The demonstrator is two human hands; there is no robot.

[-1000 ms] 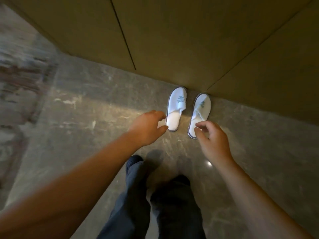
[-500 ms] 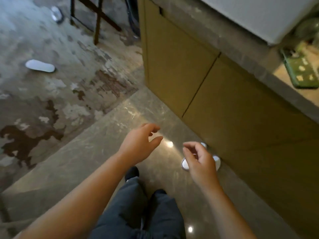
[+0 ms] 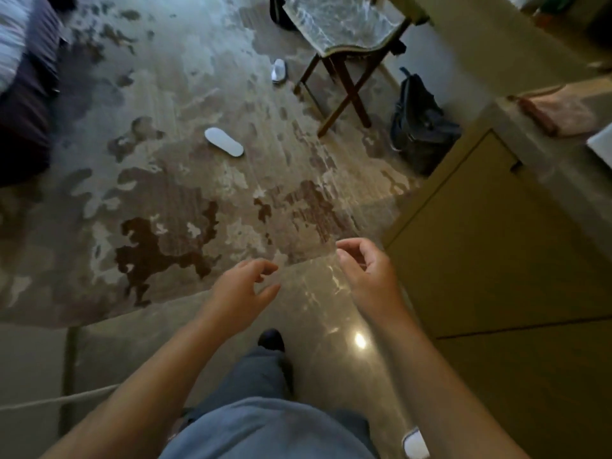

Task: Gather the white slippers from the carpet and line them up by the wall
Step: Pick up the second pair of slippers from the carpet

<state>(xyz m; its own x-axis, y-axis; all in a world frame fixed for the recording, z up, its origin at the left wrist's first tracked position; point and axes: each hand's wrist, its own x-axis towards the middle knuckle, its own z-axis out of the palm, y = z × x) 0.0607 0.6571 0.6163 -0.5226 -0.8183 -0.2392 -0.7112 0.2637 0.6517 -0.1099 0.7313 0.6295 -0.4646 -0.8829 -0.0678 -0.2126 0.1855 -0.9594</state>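
Left hand (image 3: 240, 289) and right hand (image 3: 367, 276) empty, fingers loosely curled apart. Two white slippers on carpet (image 3: 99, 260): sole-up slipper (image 3: 224, 141), far slipper (image 3: 278, 70) beside folding stand (image 3: 344, 91).

Both forearms are extended forward; left hand (image 3: 240, 289) and right hand (image 3: 367, 276) are held empty, fingers loosely curled.

1. You are standing on a glossy stone floor (image 3: 318, 326) that is catching a bright spot of light (image 3: 360, 341).
2. A mottled beige and brown carpet (image 3: 172, 200) is spreading ahead of you.
3. A wooden folding stand (image 3: 341, 58) is sitting at the far edge, with a dark backpack (image 3: 419, 124) lying beside it.
4. Olive cabinet doors (image 3: 503, 260) are running along your right, under a stone surface (image 3: 516, 127).
5. A bed (image 3: 23, 87) is showing at far left.
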